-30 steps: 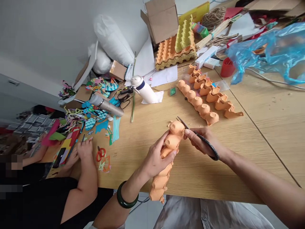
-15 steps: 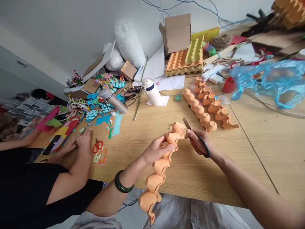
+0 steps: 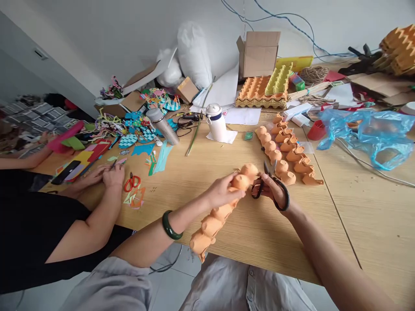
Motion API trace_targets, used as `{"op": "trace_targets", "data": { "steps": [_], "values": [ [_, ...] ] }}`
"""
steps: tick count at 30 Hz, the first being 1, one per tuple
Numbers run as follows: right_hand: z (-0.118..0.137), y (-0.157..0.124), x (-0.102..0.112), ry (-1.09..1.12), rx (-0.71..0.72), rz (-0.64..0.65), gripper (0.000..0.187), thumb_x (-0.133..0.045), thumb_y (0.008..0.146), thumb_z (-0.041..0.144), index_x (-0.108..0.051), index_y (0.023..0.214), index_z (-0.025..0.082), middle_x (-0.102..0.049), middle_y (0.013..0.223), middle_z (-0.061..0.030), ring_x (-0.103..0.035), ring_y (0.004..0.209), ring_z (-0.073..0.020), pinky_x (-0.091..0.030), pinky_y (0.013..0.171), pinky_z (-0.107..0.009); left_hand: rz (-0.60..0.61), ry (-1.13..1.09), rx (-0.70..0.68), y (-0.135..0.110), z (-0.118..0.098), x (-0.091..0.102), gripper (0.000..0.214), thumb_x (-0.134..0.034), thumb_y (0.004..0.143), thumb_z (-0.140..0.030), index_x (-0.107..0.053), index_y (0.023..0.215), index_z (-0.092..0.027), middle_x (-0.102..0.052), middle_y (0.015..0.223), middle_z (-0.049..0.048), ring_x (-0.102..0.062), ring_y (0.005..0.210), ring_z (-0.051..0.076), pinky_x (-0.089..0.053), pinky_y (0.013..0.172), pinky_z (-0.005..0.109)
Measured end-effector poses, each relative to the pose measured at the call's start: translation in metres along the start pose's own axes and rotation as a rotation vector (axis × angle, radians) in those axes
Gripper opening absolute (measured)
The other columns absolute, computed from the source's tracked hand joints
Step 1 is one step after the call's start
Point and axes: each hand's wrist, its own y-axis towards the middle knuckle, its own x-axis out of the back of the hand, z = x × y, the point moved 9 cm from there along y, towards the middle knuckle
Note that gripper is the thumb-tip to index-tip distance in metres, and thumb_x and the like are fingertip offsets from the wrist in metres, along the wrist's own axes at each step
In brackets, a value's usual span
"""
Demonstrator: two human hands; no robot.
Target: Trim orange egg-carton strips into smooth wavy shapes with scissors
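The left hand point(image 3: 224, 192) grips an orange egg-tray strip point(image 3: 212, 225) on the near side of the white bottle point(image 3: 216, 125); the right hand point(image 3: 273, 187) holds black-handled scissors point(image 3: 286, 196) — spread apart — nearer and rightward of that bottle.

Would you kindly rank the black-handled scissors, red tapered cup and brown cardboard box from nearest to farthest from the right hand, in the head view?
1. Black-handled scissors: in the right hand.
2. Red tapered cup: ahead, to the right.
3. Brown cardboard box: far back, by the wall.
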Motion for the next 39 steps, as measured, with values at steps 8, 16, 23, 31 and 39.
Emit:
{"op": "trace_targets", "data": {
  "steps": [8, 16, 23, 31, 39],
  "values": [
    [-0.013, 0.003, 0.013, 0.169, -0.153, -0.070, 0.043, -0.083, 0.069, 0.055, -0.063, 0.089, 0.023, -0.078, 0.093, -0.0098, -0.075, 0.086, -0.0297, -0.063, 0.067, -0.039, 0.249, 0.346, -0.130, 0.014, -0.015, -0.049, 0.089, -0.074, 0.081, -0.056, -0.045, 0.153, -0.014, -0.069, 0.135, 0.0215, -0.068, 0.120, 0.039, -0.055, 0.096, 0.046],
    [-0.006, 0.000, 0.009, 0.197, -0.112, -0.091, 0.040, -0.075, 0.073, 0.058, -0.058, 0.088, 0.025, -0.076, 0.087, -0.0107, -0.075, 0.090, -0.0331, -0.060, 0.061, -0.041, -0.268, 0.123, -0.092, 0.104, 0.031, 0.068, 0.061, -0.079, 0.076, -0.055, -0.070, 0.122, -0.016, -0.060, 0.148, 0.0202, -0.042, 0.151, 0.034, -0.026, 0.126, 0.046],
    [0.002, -0.004, 0.008, 0.220, -0.062, -0.080, 0.036, -0.075, 0.075, 0.056, -0.058, 0.084, 0.026, -0.074, 0.088, -0.0089, -0.072, 0.096, -0.0318, -0.058, 0.063, -0.038, -0.185, 0.034, -0.078, 0.129, 0.053, 0.043, 0.054, -0.084, 0.072, -0.044, -0.073, 0.116, -0.014, -0.061, 0.147, 0.0217, -0.049, 0.146, 0.035, -0.028, 0.126, 0.045],
    [-0.002, -0.002, 0.015, 0.370, -0.050, -0.160, 0.038, -0.081, 0.071, 0.052, -0.062, 0.087, 0.023, -0.073, 0.087, -0.0038, -0.072, 0.087, -0.0250, -0.061, 0.072, -0.037, -0.322, -0.046, -0.304, 0.052, -0.019, 0.049, 0.030, -0.081, 0.080, -0.030, -0.080, 0.108, -0.021, -0.074, 0.128, 0.0109, -0.064, 0.128, 0.028, -0.039, 0.121, 0.043],
    [0.020, -0.011, 0.031, 0.441, 0.203, -0.337, 0.043, -0.078, 0.075, 0.049, -0.063, 0.108, 0.026, -0.073, 0.115, -0.0042, -0.070, 0.110, -0.0235, -0.060, 0.094, -0.039, 0.229, -0.488, 0.174, -0.054, -0.027, -0.031, 0.040, -0.075, 0.088, -0.042, -0.077, 0.120, -0.017, -0.077, 0.110, 0.0162, -0.074, 0.095, 0.027, -0.060, 0.085, 0.040]
  ]
}}
